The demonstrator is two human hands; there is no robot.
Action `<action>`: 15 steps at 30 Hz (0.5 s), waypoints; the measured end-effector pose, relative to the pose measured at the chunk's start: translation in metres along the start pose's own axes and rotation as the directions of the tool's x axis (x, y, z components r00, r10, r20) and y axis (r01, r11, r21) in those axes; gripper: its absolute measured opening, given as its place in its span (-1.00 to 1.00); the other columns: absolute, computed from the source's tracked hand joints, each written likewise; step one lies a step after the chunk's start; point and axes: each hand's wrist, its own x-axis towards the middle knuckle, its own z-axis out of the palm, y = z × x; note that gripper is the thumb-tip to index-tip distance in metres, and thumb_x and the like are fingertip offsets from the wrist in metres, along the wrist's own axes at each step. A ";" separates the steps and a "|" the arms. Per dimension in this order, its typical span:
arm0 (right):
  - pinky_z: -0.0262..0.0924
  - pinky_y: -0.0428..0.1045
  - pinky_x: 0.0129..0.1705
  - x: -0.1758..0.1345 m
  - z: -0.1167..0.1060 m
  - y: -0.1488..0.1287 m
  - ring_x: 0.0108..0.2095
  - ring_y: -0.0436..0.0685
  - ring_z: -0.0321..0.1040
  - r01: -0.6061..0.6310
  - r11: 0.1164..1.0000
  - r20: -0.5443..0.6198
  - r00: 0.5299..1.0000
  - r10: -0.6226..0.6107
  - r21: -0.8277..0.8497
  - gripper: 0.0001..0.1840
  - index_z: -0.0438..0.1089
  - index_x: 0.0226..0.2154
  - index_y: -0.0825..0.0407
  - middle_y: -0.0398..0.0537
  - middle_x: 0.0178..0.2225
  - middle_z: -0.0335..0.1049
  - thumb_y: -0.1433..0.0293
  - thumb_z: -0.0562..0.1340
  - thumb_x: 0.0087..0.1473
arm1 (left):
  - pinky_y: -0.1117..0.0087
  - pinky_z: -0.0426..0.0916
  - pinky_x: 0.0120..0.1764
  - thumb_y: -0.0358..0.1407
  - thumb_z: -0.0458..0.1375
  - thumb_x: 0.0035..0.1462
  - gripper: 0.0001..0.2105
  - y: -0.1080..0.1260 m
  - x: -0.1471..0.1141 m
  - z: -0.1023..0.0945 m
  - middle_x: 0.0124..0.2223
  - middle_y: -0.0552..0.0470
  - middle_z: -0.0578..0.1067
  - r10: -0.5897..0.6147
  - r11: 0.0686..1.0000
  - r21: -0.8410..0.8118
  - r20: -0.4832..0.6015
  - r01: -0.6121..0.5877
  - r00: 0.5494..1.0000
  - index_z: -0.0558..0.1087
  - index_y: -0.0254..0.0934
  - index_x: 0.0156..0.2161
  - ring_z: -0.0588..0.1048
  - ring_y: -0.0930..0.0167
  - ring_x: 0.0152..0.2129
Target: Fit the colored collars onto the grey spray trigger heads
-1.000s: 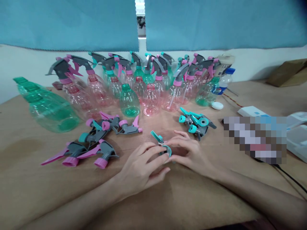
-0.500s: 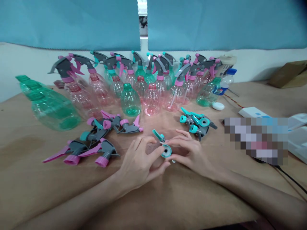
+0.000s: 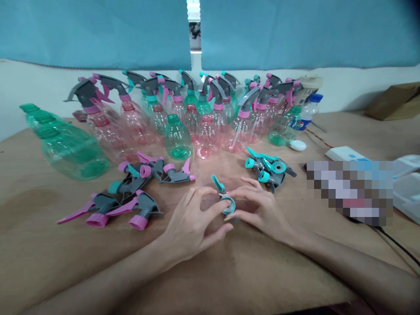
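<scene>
Between my hands is a trigger spray head [image 3: 229,205] with a teal collar and teal trigger, its collar mouth turned toward me. My right hand [image 3: 257,205] grips it from the right, fingers and thumb at the collar. My left hand [image 3: 193,218] has its index fingertip at the collar's mouth, other fingers curled near the trigger and the thumb apart below; it steadies the piece from the left. Loose pink-collared spray heads [image 3: 139,210] lie left of my left hand. Beyond my right hand is a small pile of teal-collared spray heads [image 3: 264,176].
Behind stand rows of clear pink bottles [image 3: 207,138] and green bottles [image 3: 178,138], several topped with spray heads. Green bottles [image 3: 75,153] lean at the left. To the right are a blue-capped bottle [image 3: 306,118], a white oval object [image 3: 298,145], a power strip [image 3: 348,154] and a cardboard box [image 3: 395,103].
My left index fingertip has moved from the collar's rim over into its mouth, and the left thumb has come away from the collar. The right hand keeps its grip.
</scene>
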 end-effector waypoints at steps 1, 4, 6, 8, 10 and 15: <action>0.02 0.22 0.17 0.000 0.000 0.000 -0.15 0.14 0.46 0.005 1.000 -0.004 1.000 -0.005 -0.005 -0.77 0.41 -0.21 -0.05 -0.13 -0.24 0.55 0.23 0.28 0.05 | 0.16 0.33 -0.14 -0.22 0.12 0.16 -0.71 0.000 0.000 0.000 -0.08 -0.17 0.32 -0.008 1.000 0.020 -0.012 0.009 1.000 0.38 -0.26 -0.03 0.31 0.22 -0.16; 0.02 0.22 0.17 0.000 0.002 -0.001 -0.17 0.13 0.47 0.013 1.000 -0.014 1.000 -0.013 -0.015 -0.76 0.41 -0.21 -0.06 -0.13 -0.25 0.55 0.21 0.27 0.06 | 0.19 0.33 -0.20 -0.22 0.13 0.15 -0.73 0.001 0.000 0.000 -0.17 -0.12 0.32 -0.013 0.999 0.035 -0.040 0.015 0.999 0.38 -0.28 -0.07 0.31 0.26 -0.24; 0.02 0.22 0.17 0.000 0.003 -0.001 -0.18 0.13 0.47 0.024 1.000 -0.015 1.000 -0.025 -0.020 -0.76 0.41 -0.21 -0.07 -0.13 -0.25 0.56 0.20 0.27 0.06 | 0.24 0.33 -0.22 -0.23 0.13 0.15 -0.77 0.001 0.001 -0.001 -0.21 -0.09 0.32 0.000 1.000 0.000 -0.039 0.000 0.999 0.38 -0.29 -0.11 0.31 0.30 -0.28; 0.02 0.21 0.17 0.000 0.003 0.000 -0.18 0.12 0.47 0.037 0.999 -0.013 0.999 -0.038 -0.028 -0.75 0.41 -0.20 -0.06 -0.13 -0.25 0.56 0.20 0.28 0.05 | 0.28 0.33 -0.23 -0.25 0.14 0.14 -0.80 0.001 0.002 -0.002 -0.23 -0.08 0.32 0.027 0.999 -0.047 -0.019 -0.028 0.999 0.39 -0.30 -0.15 0.31 0.32 -0.28; 0.02 0.21 0.16 0.000 0.003 0.001 -0.18 0.12 0.47 0.044 0.998 -0.011 0.999 -0.044 -0.040 -0.73 0.41 -0.20 -0.07 -0.13 -0.24 0.55 0.19 0.29 0.04 | 0.29 0.32 -0.21 -0.26 0.15 0.13 -0.82 0.001 0.003 -0.003 -0.22 -0.07 0.32 0.043 0.996 -0.081 0.007 -0.042 0.999 0.39 -0.29 -0.18 0.31 0.32 -0.25; 0.02 0.23 0.17 0.000 0.002 0.001 -0.19 0.11 0.47 0.044 0.998 0.016 0.999 -0.043 -0.045 -0.74 0.41 -0.18 -0.08 -0.14 -0.24 0.55 0.22 0.28 0.05 | 0.26 0.32 -0.17 -0.24 0.15 0.12 -0.81 -0.001 0.001 -0.003 -0.14 -0.09 0.32 0.034 0.990 -0.137 0.040 -0.028 0.999 0.39 -0.24 -0.16 0.31 0.29 -0.18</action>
